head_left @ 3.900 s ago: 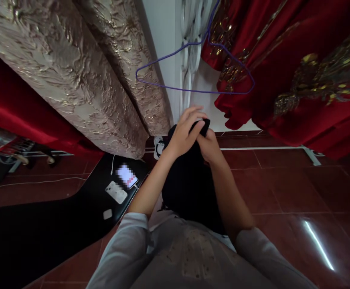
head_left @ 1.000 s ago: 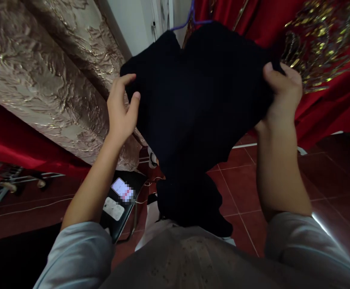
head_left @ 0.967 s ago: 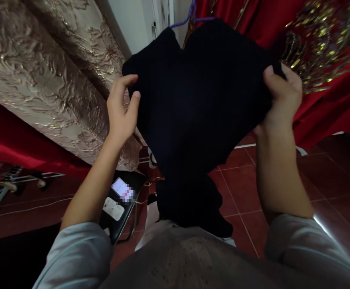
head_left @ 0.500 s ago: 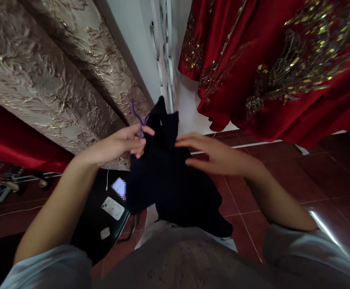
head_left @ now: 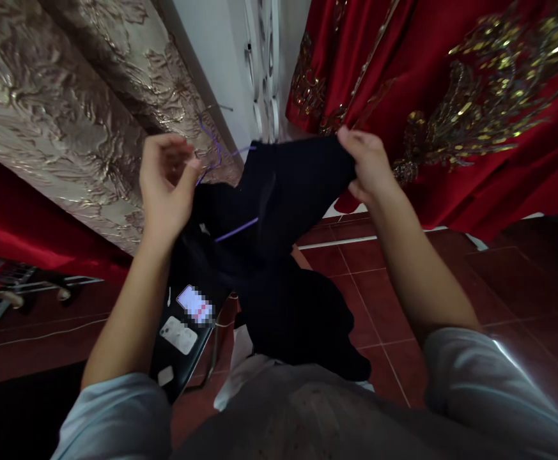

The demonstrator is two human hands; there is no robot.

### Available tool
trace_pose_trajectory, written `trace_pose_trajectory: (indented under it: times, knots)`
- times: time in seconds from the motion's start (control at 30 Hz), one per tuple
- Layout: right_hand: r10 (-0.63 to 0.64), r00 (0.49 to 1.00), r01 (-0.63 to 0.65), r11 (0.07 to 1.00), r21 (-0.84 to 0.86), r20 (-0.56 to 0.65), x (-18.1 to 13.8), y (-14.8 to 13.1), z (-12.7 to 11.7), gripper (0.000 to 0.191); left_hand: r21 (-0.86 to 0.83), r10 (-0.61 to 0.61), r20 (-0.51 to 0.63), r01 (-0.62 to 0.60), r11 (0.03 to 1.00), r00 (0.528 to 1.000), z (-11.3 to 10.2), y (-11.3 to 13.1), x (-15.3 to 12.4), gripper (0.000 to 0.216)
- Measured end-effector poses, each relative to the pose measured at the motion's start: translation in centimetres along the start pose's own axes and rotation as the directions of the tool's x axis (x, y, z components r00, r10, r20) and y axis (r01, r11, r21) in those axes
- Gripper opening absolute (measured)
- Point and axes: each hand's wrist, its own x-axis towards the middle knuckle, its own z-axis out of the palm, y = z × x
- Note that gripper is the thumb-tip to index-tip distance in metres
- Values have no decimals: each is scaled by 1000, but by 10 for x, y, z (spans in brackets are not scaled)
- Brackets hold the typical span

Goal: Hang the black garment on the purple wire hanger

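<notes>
A piece of dark navy fabric is stretched up in front of me, its lower part hanging down to a black mass over my lap. My right hand pinches its upper right corner between thumb and fingers. Off the fabric's left side, my left hand is raised with its fingers curled toward the thumb. A thin purple yarn loops from beside that thumb toward the fabric's top edge. Another straight length of purple crosses the fabric's front. Where exactly the left fingers grip the yarn is partly hidden.
Left of my knees, a black seat bears a lit phone, a white phone and a small white case. Textured beige cloth hangs at left, a red sequined garment at right. Red tiles cover the floor.
My right hand has moved up and right, now gripping the fabric's corner and spreading it. My left hand has moved up and left, away from the fabric, with purple yarn trailing beside it.
</notes>
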Motion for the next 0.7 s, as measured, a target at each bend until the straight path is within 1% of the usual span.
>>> trace_pose_trajectory:
  times: [0.03, 0.07, 0.1, 0.13, 0.17, 0.2, 0.23, 0.27, 0.3, 0.33, 0.37, 0.43, 0.5, 0.53, 0.57, 0.6, 0.67, 0.7]
  knots:
    - [-30, 999, 30, 1000, -4, -44, 15, -6, 0, 47, 47, 76, -117, -71, 996, 990, 4, 3, -4, 44]
    - [-48, 996, 48, 999, -7, -79, 29, -12, -1, 46, 100, 144, -198, -126, 987, 970, 8, 8, -9, 43]
    - [-61, 992, 61, 998, -4, -111, 40, -18, -2, 44, 155, 200, -232, -167, 974, 952, 11, 12, -15, 41]
    - [-78, 987, 79, 997, 0, -141, 47, -24, -4, 41, 209, 246, -212, -202, 957, 946, 15, 16, -23, 39]
    - [-103, 980, 106, 994, 7, -168, 49, -29, -6, 39, 257, 268, -141, -226, 940, 953, 20, 18, -30, 38]
    - [-136, 971, 142, 990, 15, -194, 47, -32, -9, 37, 299, 253, -30, -232, 925, 967, 24, 19, -38, 38]
    - [-171, 961, 181, 983, 25, -217, 40, -34, -11, 35, 341, 200, 101, -223, 913, 975, 30, 18, -46, 39]
    - [-202, 949, 217, 976, 35, -243, 29, -34, -14, 35, 383, 122, 221, -201, 902, 968, 36, 16, -54, 42]
    - [-223, 935, 244, 969, 44, -277, 17, -32, -18, 36, 422, 33, 308, -167, 891, 951, 42, 13, -61, 45]
    - [-228, 924, 253, 966, 46, -309, 4, -28, -21, 37, 460, -52, 357, -127, 879, 933, 48, 9, -68, 47]
    - [-220, 916, 245, 969, 34, -335, -8, -22, -25, 38, 493, -121, 369, -84, 866, 922, 54, 4, -75, 48]
    - [-204, 909, 205, 978, -37, -364, -25, -6, -34, 40, 532, -214, 327, 7, 847, 920, 63, -3, -87, 45]
    - [-226, 898, 185, 973, -141, -379, -34, 8, -40, 39, 502, -255, 254, 98, 859, 933, 69, -5, -98, 39]
    - [-262, 880, 197, 960, -197, -396, -37, 13, -41, 37, 461, -247, 218, 123, 879, 944, 71, -4, -103, 34]
    - [-320, 845, 220, 938, -266, -429, -40, 16, -39, 33, 407, -220, 179, 132, 904, 959, 74, -1, -108, 28]
    - [-394, 790, 245, 905, -348, -470, -45, 17, -34, 29, 351, -182, 130, 126, 928, 975, 76, 3, -113, 24]
    - [-548, 628, 270, 819, -506, -553, -63, 17, -14, 27, 240, -117, 18, 109, 965, 993, 84, 15, -121, 20]
    - [-593, 554, 259, 790, -555, -585, -76, 16, 0, 27, 183, -104, -31, 108, 977, 994, 88, 22, -125, 19]
